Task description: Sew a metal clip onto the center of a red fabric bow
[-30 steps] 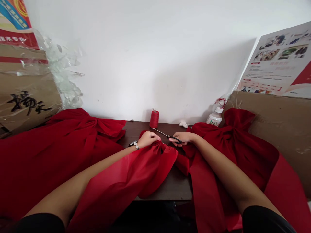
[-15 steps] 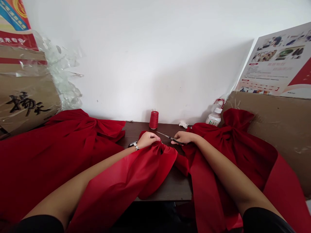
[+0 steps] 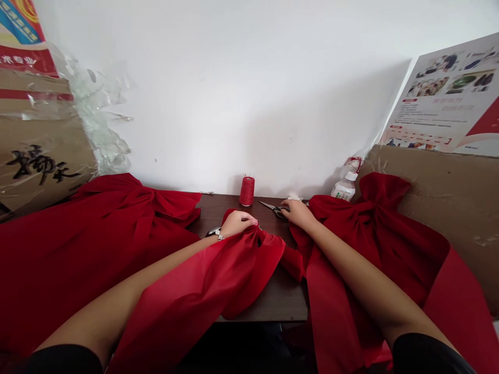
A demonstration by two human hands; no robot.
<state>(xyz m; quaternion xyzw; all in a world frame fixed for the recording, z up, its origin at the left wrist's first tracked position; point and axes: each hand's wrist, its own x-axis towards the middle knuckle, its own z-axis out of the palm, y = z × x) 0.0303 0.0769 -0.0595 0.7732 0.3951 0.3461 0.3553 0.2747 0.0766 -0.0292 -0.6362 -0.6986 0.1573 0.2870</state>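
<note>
My left hand [image 3: 237,222] is closed, pinching the gathered middle of a red fabric bow [image 3: 218,280] that drapes over the dark table [image 3: 280,301]. My right hand [image 3: 296,212] lies further back on the table, its fingers curled over the black handles of a pair of scissors [image 3: 273,208] whose blades point left. A red thread spool [image 3: 247,190] stands upright behind both hands, near the wall.
A finished red bow [image 3: 117,218] lies at the left and another red bow [image 3: 374,223] at the right. A white plastic bottle [image 3: 344,189] stands by the wall. Cardboard [image 3: 39,150] leans at the left, cardboard with a poster [image 3: 448,104] at the right.
My right hand has carried the scissors away from the bow's middle, back and to the right towards the wall. The left hand has kept its pinch on the fabric.
</note>
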